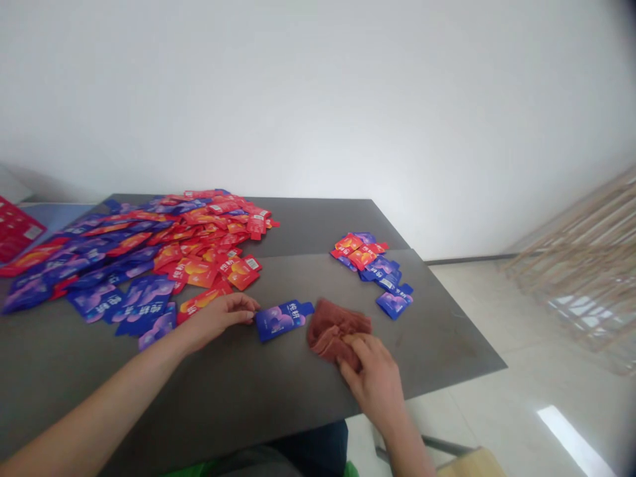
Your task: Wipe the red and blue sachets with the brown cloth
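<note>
The dark gray counter (278, 384) ends in an edge above pale floor tiles (497, 424); left fingers (243, 311) lie loosely against a blue sachet (282, 320), right fingers (355, 344) clench a red cloth (334, 331).

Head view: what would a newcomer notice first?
A large heap of red and blue foil sachets sprawls across the dark grey table's left. A smaller pile sits far right. Front centre, the left hand rests beside a lone blue sachet, and the right hand holds a crumpled rust-red cloth.
</note>
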A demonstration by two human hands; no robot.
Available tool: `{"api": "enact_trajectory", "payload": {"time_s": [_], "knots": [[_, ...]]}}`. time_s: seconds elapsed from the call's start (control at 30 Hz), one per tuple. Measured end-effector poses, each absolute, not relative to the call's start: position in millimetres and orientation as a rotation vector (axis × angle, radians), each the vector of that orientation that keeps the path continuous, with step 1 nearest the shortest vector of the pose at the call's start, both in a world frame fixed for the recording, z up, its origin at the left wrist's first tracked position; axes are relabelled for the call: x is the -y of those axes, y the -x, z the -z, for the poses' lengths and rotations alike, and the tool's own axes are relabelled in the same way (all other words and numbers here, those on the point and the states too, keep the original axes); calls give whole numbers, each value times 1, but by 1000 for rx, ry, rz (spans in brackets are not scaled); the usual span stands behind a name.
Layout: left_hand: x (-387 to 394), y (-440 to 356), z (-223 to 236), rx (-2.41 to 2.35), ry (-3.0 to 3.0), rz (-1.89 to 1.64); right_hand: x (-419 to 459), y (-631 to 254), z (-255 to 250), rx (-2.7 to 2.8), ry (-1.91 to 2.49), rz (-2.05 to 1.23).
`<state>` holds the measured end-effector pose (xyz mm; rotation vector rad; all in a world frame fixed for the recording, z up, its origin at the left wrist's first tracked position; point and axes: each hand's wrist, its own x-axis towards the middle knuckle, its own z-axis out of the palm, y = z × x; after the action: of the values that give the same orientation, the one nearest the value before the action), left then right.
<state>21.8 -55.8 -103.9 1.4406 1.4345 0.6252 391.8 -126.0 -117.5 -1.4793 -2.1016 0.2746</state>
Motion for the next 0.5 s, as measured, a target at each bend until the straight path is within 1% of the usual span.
{"api": "enact_trajectory", "payload": {"time_s": [0.1, 0.2, 0.33, 0.43, 0.5], "knots": [[71, -16, 108, -1481, -1495, -670, 107, -385, 101, 1895, 1510, -324], [85, -18, 111, -1485, -1620, -722, 95, -355, 82, 1773, 1509, -223], [99, -34, 117, -1523, -1896, -715, 86, -296, 75, 2076, 1517, -89], [103, -46, 123, -1597, -2025, -697, 80, -270, 81, 2328, 1451, -143], [103, -51, 127, -1633, -2054, -690, 78, -266, 86, 2383, 1400, -197]]}}
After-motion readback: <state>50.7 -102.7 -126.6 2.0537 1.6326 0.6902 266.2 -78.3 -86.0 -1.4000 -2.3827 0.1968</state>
